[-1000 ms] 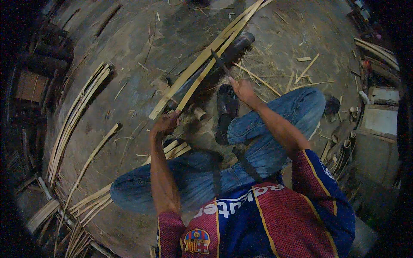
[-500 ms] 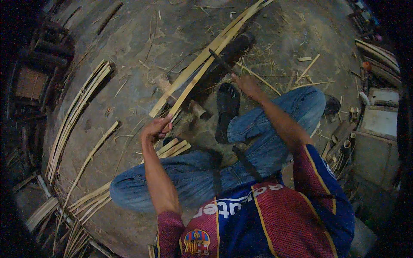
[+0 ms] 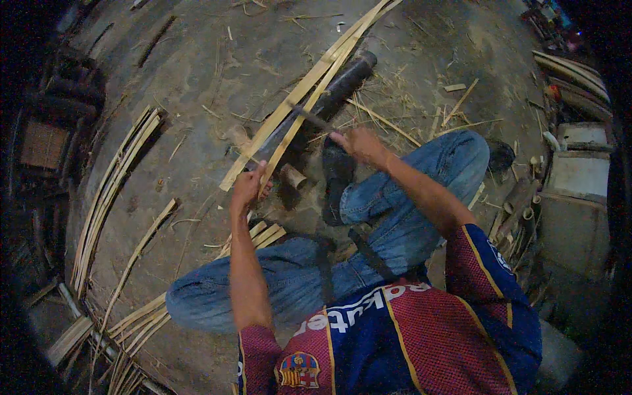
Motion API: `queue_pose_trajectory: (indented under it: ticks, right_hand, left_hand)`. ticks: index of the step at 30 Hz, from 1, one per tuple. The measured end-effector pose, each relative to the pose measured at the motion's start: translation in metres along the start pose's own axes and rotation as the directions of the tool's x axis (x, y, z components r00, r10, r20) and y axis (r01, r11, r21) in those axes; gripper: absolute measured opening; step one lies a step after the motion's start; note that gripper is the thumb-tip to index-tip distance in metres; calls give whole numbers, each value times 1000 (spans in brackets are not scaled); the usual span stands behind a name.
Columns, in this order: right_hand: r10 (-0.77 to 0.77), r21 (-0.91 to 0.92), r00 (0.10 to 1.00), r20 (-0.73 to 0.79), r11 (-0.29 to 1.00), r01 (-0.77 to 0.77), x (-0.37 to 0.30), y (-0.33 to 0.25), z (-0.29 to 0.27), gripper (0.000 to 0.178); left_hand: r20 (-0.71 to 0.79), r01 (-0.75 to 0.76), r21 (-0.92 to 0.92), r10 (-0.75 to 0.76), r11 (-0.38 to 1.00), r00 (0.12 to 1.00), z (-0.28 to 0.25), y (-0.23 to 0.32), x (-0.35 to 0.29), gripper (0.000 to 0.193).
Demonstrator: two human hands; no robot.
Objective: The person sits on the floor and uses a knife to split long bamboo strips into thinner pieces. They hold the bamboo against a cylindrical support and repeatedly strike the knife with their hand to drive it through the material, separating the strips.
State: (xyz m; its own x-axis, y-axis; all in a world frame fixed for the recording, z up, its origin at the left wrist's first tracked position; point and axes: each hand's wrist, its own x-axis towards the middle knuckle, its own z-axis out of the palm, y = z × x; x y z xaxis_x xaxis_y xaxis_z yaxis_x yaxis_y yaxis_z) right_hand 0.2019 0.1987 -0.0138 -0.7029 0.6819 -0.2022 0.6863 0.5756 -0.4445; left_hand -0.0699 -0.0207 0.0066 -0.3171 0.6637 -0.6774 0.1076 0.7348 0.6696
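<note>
A long pale bamboo strip (image 3: pixel 315 78), split into two lengths that spread apart toward me, slants from the far edge down to my left hand (image 3: pixel 248 189). My left hand is closed around the near end of the right-hand length; the fingertips are partly hidden. My right hand (image 3: pixel 363 146) is closed on a knife, its handle mostly covered by the fingers. The dark knife blade (image 3: pixel 312 118) points left and lies across the right-hand length, its tip in the gap by the other one. Beneath the strips lies a dark round log (image 3: pixel 349 78).
A short cut piece of wood (image 3: pixel 292 176) lies by the log. Bundled strips (image 3: pixel 118 191) rest on the floor at left, with more strips (image 3: pixel 266 235) by my left leg. Shavings litter the floor at right. Bamboo tubes (image 3: pixel 528 213) and pale containers (image 3: pixel 582 172) stand farther right.
My right hand has drawn the knife nearer and leftward along the strip, toward my left hand. My left hand has shifted slightly forward and right. The view has shifted a little.
</note>
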Motion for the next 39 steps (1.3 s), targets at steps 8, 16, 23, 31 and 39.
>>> queue_pose_trajectory:
  ticks: [8,16,23,31,39]
  right_hand:
    - [180,35,982,-51,983,-178,19,45,-15,74]
    - [269,81,963,-9,960,-267,38,70,-24,69]
    - [268,51,963,-16,962,-267,37,64,-55,77]
    - [238,-164,971,-11,958,-236,45,86,-59,76]
    - [214,-146,972,-100,963,-227,44,64,-62,70]
  left_hand:
    - [-80,128,-80,-135,988,988,-22,-19,-17,51]
    - [-3,194,-142,-197,971,980,-39,-44,-30,50]
    - [26,383,-97,-383,919,924,-47,-47,-42,49]
    - [158,461,-155,-439,874,885,-55,-50,-45,47]
    - [39,315,-42,-314,948,949,-57,-55,-41,41]
